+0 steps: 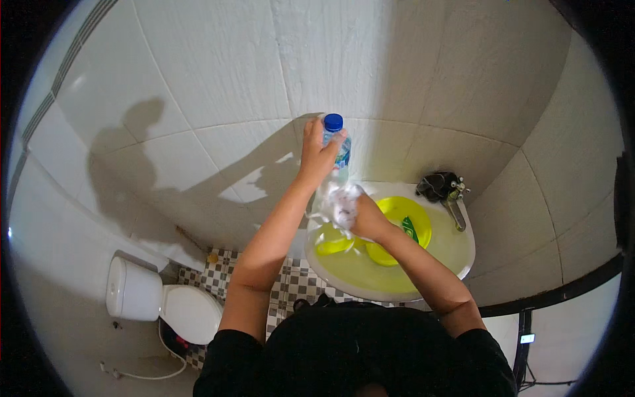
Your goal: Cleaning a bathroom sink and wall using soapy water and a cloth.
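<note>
My left hand (320,149) grips a clear plastic bottle (343,149) with a blue cap, held upright against the tiled wall behind the sink. Lower down, my right hand (367,213) holds a white, blurred, crumpled thing (340,203), perhaps a plastic bag or foamy cloth, at the lower part of the bottle. Beneath the right hand is a white washbasin (387,293). A yellow-green plastic bowl (424,218) stands in it, with a green packet (409,229) inside. Beside the bowl lies a yellow-green dipper or its handle (332,246), partly hidden.
At the basin's back right is a metal faucet (454,208) with a black plastic bag (436,186) beside it. A white toilet (191,312) stands on the checkered tile floor (297,283) at the left. Tiled walls (238,74) surround the basin's back and right.
</note>
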`<state>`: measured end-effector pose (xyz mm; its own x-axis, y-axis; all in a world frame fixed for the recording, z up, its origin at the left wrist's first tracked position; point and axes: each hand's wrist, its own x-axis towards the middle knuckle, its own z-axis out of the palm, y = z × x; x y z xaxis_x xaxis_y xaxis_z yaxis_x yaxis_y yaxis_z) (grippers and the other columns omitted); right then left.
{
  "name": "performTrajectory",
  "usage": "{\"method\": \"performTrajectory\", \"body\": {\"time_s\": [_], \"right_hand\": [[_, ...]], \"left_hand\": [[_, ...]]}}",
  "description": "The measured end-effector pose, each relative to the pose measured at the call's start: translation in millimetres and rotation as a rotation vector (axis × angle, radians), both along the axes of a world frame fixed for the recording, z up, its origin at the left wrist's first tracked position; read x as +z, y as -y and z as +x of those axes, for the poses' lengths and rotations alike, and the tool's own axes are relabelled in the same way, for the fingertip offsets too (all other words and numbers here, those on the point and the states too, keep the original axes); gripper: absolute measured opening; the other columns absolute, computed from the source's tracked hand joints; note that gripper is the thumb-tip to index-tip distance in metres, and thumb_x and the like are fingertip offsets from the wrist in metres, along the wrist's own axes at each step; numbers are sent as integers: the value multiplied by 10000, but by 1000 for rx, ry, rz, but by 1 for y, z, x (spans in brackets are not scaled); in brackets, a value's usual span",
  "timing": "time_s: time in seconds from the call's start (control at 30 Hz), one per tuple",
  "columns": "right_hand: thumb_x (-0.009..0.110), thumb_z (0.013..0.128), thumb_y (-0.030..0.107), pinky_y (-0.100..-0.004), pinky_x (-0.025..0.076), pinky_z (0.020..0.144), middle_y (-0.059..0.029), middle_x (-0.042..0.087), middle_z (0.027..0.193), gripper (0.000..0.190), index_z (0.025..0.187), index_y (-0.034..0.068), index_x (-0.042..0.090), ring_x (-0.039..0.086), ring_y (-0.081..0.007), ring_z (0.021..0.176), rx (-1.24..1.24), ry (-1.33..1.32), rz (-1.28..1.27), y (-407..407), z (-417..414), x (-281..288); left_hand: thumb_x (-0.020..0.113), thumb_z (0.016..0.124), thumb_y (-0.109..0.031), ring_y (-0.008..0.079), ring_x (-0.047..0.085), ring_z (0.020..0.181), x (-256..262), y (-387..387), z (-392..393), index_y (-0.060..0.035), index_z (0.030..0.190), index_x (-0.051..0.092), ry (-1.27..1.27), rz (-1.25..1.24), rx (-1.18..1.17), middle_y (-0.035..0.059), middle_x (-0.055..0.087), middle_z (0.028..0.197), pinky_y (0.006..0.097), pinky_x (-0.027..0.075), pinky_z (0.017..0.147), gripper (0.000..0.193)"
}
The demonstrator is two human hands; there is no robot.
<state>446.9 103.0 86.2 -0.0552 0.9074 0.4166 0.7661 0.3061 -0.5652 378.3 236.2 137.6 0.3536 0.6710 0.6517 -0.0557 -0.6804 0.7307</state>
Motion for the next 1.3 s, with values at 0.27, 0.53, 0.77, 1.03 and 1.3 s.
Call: {"method": "performTrajectory", "body": {"time_s": [0.27,0.53,0.77,1.03,1.3], "right_hand": [[513,652,128,-429,408,821,-227,538,1004,288,886,-12,606,484,-363,979,-190,519,-445,-43,-61,-48],[537,663,183,-425,434,783,-201,438,1174,352,963,6,589,424,-341,1082,190,687,-509,-54,-69,-36],[523,654,201,-404,458,744,-199,517,1066,360,956,19,591,480,-343,1018,-72,669,-348,-55,-86,-51],[577,607,191,-373,471,728,-204,503,1079,251,787,20,619,464,-358,1025,386,691,-395,-36,-73,-37],[421,772,233,-438,341,888,-156,295,1319,413,1116,27,519,265,-331,1201,-150,851,-512,-24,-93,-59]], "left_hand": [[621,715,-292,291,434,985,16,1,-27,-33,1078,429,-276,166,143,183,453,1049,385,340,850,485],[597,750,-162,232,422,999,-14,78,-125,-17,1104,399,-67,-75,198,121,443,1090,331,338,867,431],[547,756,-107,190,462,902,-59,137,-188,-25,997,480,-189,-280,379,92,499,963,303,356,812,263],[549,754,-109,176,470,866,-59,165,-215,-43,954,500,-152,-356,295,69,499,917,290,362,792,216],[544,755,-126,190,485,881,-62,148,-231,-31,956,505,-187,-350,130,83,519,933,302,369,794,226]]}}
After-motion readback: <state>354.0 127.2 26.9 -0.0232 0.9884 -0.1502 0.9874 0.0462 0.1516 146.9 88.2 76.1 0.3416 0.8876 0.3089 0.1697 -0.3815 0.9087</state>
